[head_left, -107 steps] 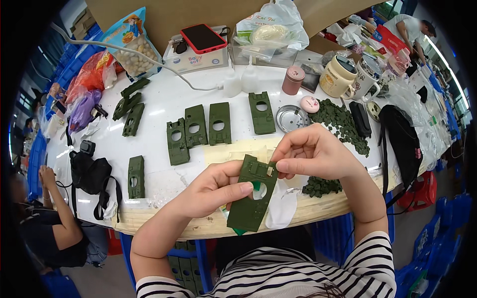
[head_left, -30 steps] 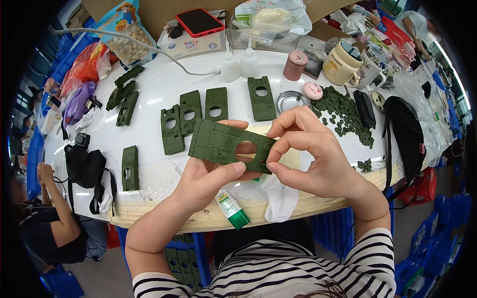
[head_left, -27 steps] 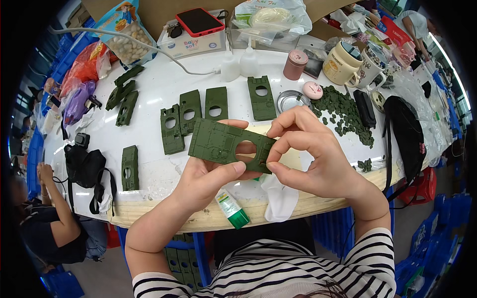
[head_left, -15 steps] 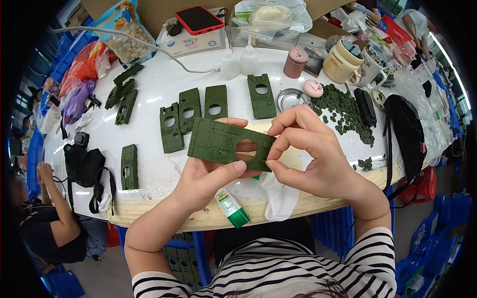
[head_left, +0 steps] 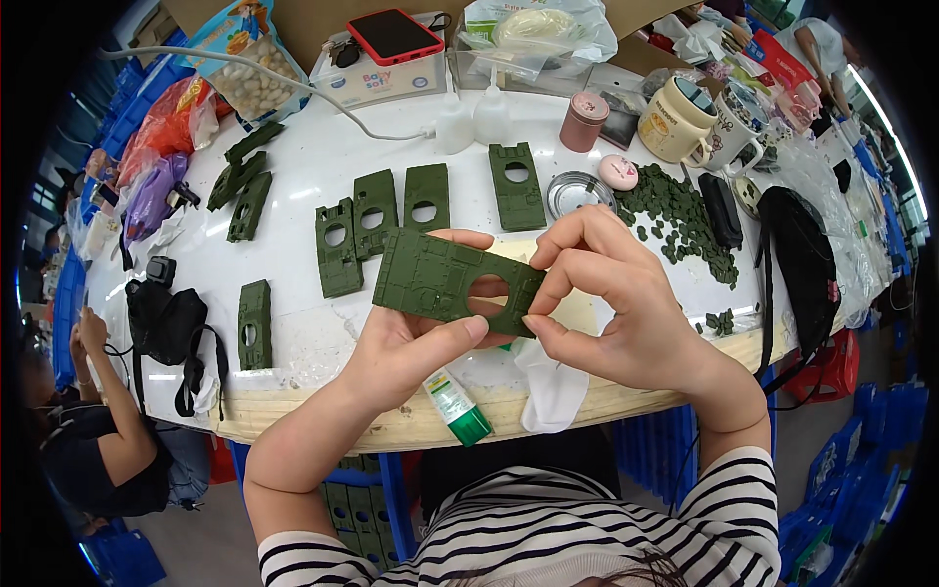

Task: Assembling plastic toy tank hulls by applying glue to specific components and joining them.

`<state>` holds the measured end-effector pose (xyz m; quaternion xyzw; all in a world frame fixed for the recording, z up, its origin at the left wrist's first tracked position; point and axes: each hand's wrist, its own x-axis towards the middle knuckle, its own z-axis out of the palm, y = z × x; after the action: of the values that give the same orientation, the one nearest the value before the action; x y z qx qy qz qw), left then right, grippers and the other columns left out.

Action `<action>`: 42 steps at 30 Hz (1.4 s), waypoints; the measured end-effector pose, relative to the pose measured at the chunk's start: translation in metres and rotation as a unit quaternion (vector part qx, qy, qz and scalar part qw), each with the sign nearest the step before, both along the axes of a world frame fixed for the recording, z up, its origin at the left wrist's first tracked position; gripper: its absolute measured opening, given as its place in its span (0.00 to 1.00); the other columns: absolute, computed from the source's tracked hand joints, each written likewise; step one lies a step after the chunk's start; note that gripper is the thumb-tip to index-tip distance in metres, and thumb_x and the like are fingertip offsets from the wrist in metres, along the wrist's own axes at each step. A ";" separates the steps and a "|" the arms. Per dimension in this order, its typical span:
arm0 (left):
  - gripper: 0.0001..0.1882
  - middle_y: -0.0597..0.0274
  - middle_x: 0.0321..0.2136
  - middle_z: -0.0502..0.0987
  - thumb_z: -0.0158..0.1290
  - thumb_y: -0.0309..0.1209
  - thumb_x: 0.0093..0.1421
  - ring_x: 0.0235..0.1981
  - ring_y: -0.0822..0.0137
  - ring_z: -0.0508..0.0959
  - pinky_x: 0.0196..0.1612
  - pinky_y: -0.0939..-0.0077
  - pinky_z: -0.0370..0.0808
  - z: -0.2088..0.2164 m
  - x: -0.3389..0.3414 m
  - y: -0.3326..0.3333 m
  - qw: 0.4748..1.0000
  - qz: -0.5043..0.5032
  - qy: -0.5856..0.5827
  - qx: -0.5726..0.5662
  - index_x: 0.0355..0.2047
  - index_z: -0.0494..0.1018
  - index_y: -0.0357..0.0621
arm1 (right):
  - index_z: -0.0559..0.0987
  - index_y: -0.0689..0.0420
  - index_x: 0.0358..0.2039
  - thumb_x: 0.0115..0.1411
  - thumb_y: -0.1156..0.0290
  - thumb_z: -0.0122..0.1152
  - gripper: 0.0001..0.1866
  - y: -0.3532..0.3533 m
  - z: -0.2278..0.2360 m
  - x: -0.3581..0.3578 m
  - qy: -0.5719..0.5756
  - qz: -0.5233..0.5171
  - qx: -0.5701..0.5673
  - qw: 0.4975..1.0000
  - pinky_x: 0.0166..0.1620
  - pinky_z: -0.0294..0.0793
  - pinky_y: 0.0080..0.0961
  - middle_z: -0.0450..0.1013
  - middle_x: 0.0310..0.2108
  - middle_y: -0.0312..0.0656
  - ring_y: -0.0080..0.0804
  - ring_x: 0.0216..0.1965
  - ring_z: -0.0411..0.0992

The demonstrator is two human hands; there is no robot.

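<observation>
A dark green plastic model hull plate with a round hole near its right end is raised over the table's near edge. My left hand is closed around its lower side, thumb on the face beside the hole and fingers behind. My right hand pinches at the plate's right end, thumb and forefinger touching the edge; any small part between them is hidden. Beyond lie similar green plates, one standing apart near the middle. To the right spreads a pile of small green pieces.
A green-capped glue tube and a white cloth lie at the near edge. White squeeze bottles, a pink tin, mugs and a red-cased phone stand behind. Black bags flank the table; another person sits at left.
Both hands keep their hold on the green plate almost unchanged. The view has shifted very slightly. At the left, the other person's hands have moved a little.
</observation>
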<state>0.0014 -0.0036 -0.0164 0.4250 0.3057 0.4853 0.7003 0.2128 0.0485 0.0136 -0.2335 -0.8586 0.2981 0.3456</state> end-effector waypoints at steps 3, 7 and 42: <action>0.30 0.45 0.51 0.70 0.50 0.21 0.58 0.51 0.56 0.74 0.52 0.60 0.75 0.001 0.000 0.000 1.000 -0.005 -0.005 -0.002 0.60 0.53 0.42 | 0.73 0.57 0.23 0.43 0.78 0.66 0.09 0.002 0.002 0.001 0.017 0.007 -0.018 1.000 0.39 0.65 0.28 0.66 0.32 0.39 0.36 0.36 0.66; 0.30 0.44 0.51 0.70 0.50 0.21 0.58 0.52 0.55 0.73 0.52 0.59 0.75 0.001 -0.001 0.001 1.000 -0.010 -0.006 0.003 0.60 0.53 0.41 | 0.72 0.57 0.23 0.44 0.77 0.66 0.09 0.004 0.002 0.001 0.023 0.016 -0.024 0.999 0.37 0.66 0.28 0.67 0.31 0.39 0.36 0.35 0.66; 0.32 0.48 0.56 0.65 0.49 0.33 0.64 0.56 0.54 0.70 0.58 0.56 0.69 -0.004 -0.002 0.003 0.993 0.047 -0.066 0.086 0.63 0.48 0.42 | 0.69 0.64 0.49 0.35 0.74 0.74 0.38 -0.005 0.003 -0.003 -0.008 -0.135 0.229 0.964 0.38 0.68 0.30 0.69 0.37 0.44 0.36 0.34 0.68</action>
<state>-0.0005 -0.0009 -0.0202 0.4358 0.2353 0.5691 0.6563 0.2101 0.0437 0.0169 -0.2636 -0.8673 0.0422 0.4202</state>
